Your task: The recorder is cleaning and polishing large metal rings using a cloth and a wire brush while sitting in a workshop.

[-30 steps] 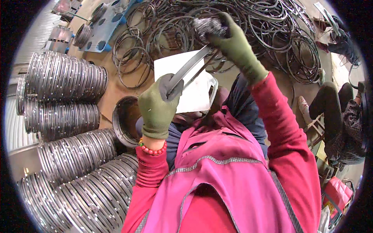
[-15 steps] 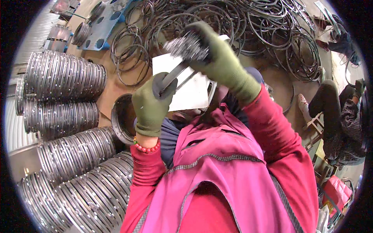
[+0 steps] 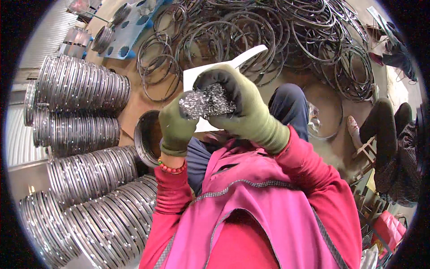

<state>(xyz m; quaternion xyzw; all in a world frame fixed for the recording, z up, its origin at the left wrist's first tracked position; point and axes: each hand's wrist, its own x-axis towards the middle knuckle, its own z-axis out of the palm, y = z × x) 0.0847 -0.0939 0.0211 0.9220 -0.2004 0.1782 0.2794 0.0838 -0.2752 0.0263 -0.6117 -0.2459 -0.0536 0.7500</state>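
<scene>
In front of my lap, my right hand (image 3: pixel 244 105), in an olive glove with a dark palm, is closed around a clump of silvery steel wool (image 3: pixel 208 101). The wool is pressed up against my left hand (image 3: pixel 174 125), gloved the same way and curled shut. The dark metal band that stuck out of the left hand a moment earlier is now covered by the wool and the right hand. Under both hands, a white board (image 3: pixel 191 77) with a raised far edge shows in part.
Stacks of dark metal rings (image 3: pixel 85 87) fill the left side, with one bundle (image 3: pixel 145 139) close to my left wrist. Loose rings (image 3: pixel 268 31) lie heaped ahead. A blue pallet (image 3: pixel 130 33) is at far left. Another person's legs (image 3: pixel 385 130) are at the right.
My right hand has swung down and left with the steel wool, from the band's far part to beside my left hand. The band has gone out of sight behind it.
</scene>
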